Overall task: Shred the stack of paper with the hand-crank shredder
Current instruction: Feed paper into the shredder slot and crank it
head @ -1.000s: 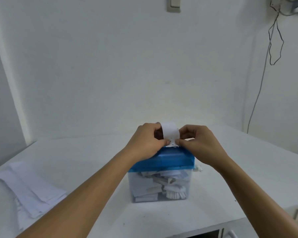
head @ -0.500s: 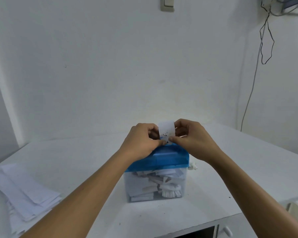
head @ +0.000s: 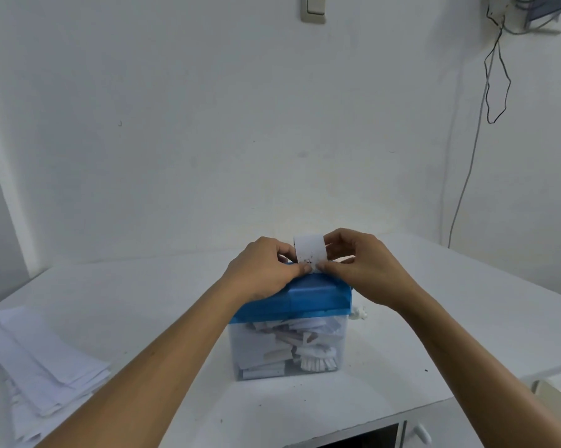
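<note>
**Both your hands pinch a paper strip on top of the shredder**

The white table [head: 143,302] fills the lower half of the view and stands against a white wall [head: 208,124]. A thin cable [head: 466,189] hangs down the wall on your right.

On the table at your far left lies the stack of paper [head: 46,360], a loose, fanned pile of white sheets well apart from the shredder. Its near edge runs out of view.

The shredder stands upright near the middle of the table, straight ahead of you. Its lower part is a clear bin [head: 246,350], and through the front wall you can see it is packed almost to the top. It holds folded white pieces and flat strips lying at all angles, with a comb-like bundle of fine shreds [head: 318,362] low on the right. A blue lid [head: 305,297] caps the bin and sits level on its rim.

Your left hand [head: 263,273] rests on the left of the lid's top, its thumb and fingers curled and pinching the lower left corner of a paper strip [head: 309,250]. Your right hand [head: 366,270] mirrors it on the right and pinches the lower right corner. The strip stands upright between your hands, with its bottom edge at the top of the lid and dark specks near that edge. You cannot tell whether it has entered a slot, because your fingers hide that spot.

A small white part [head: 358,313] sticks out at the lid's right end, just below your right wrist. It is too blurred to name.
</note>
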Action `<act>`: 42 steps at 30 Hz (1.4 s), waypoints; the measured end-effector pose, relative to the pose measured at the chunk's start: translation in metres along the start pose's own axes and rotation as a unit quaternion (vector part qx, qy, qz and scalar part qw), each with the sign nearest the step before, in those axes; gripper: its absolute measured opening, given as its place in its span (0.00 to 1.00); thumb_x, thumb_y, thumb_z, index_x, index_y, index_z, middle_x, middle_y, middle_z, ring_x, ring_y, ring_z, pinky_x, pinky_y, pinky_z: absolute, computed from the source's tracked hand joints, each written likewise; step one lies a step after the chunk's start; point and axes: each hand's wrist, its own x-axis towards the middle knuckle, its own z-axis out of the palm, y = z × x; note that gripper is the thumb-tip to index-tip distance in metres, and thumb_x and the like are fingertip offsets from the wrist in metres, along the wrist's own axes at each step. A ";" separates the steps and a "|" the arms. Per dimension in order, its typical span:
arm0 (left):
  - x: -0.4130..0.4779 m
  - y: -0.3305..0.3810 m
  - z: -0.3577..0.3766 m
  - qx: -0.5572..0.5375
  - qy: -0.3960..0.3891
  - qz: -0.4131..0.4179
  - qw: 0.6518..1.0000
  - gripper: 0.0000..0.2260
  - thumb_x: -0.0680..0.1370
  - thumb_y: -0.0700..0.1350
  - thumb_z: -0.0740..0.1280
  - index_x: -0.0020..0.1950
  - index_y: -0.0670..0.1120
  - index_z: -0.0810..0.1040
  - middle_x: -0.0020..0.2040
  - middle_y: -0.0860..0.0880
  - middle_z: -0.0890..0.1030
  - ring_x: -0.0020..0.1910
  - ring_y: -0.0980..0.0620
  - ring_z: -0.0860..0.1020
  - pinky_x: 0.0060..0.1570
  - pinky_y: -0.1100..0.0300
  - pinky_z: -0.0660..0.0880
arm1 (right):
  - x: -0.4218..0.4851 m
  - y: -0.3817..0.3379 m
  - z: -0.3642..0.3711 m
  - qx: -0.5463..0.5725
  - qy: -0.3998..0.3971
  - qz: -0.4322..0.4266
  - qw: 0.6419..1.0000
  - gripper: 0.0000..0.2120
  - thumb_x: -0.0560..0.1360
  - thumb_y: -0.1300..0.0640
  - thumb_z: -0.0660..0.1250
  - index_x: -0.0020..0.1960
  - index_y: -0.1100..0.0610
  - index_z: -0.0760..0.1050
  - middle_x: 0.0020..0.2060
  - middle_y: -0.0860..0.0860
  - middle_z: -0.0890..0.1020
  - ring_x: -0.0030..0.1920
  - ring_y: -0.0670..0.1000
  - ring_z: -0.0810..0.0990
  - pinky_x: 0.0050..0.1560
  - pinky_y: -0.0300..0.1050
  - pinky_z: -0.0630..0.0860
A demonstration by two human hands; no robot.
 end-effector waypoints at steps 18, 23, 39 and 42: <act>0.005 0.005 0.008 0.060 -0.001 -0.050 0.997 0.07 0.78 0.58 0.69 0.42 0.58 0.75 0.52 0.60 0.80 0.51 0.56 0.79 0.38 0.58 0.68 | -0.083 0.070 0.038 -0.031 -0.007 0.016 0.999 0.10 0.83 0.54 0.62 0.54 0.41 0.62 0.55 0.42 0.78 0.51 0.41 0.80 0.49 0.37 0.79; 0.006 0.004 0.010 0.050 -0.010 -0.057 0.997 0.07 0.76 0.59 0.70 0.46 0.57 0.77 0.52 0.60 0.80 0.51 0.55 0.79 0.46 0.54 0.74 | -0.095 0.069 0.030 -0.027 -0.030 0.034 0.999 0.07 0.83 0.51 0.61 0.53 0.41 0.63 0.55 0.39 0.77 0.51 0.42 0.80 0.47 0.34 0.77; 0.000 0.006 0.003 -0.002 -0.030 -0.014 0.999 0.03 0.74 0.54 0.71 0.43 0.57 0.78 0.47 0.63 0.82 0.51 0.55 0.80 0.58 0.46 0.76 | -0.033 0.006 0.019 0.025 0.082 0.013 0.996 0.05 0.76 0.44 0.70 0.48 0.44 0.78 0.53 0.40 0.76 0.54 0.42 0.77 0.50 0.33 0.73; -0.002 0.008 0.004 -0.017 -0.034 -0.017 0.999 0.08 0.66 0.61 0.68 0.41 0.61 0.80 0.47 0.63 0.82 0.51 0.55 0.81 0.58 0.44 0.77 | -0.024 0.003 0.024 -0.007 0.089 0.017 0.996 0.07 0.76 0.46 0.71 0.48 0.50 0.81 0.51 0.42 0.77 0.50 0.42 0.77 0.46 0.33 0.70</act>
